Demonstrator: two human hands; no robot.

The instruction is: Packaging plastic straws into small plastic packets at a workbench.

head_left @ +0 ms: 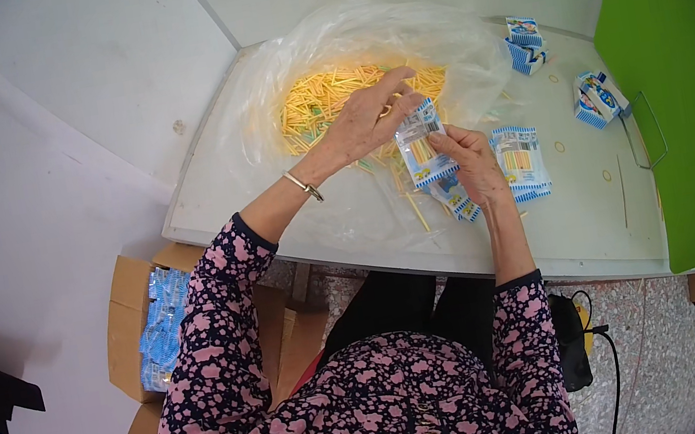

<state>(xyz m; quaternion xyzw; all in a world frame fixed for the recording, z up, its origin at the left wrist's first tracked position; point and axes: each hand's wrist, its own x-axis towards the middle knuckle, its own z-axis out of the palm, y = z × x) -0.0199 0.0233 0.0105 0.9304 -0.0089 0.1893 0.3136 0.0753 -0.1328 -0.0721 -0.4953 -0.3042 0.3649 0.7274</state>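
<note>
My right hand (473, 162) grips a small clear plastic packet (425, 150) with blue-and-white printed ends by its right side. Thin yellow sticks show through its window. At the packet's top edge, the bent fingers of my left hand (370, 118) pinch the upper corner; the fingertips are partly hidden. Behind my hands, a large clear plastic bag (260, 122) lies spread on the table, holding a heap of thin sticks (323, 93), mostly yellow with some green and orange. Another filled packet (520, 160) lies just right of my right hand, with more packets (457, 200) under it.
The white table (584, 220) has a green panel (679, 101) along its right side. Folded blue-and-white packs (525, 43) and another bundle (597, 98) sit at the back right, near a metal wire handle (648, 131). An open carton (128, 311) of blue packets (165, 318) stands below left.
</note>
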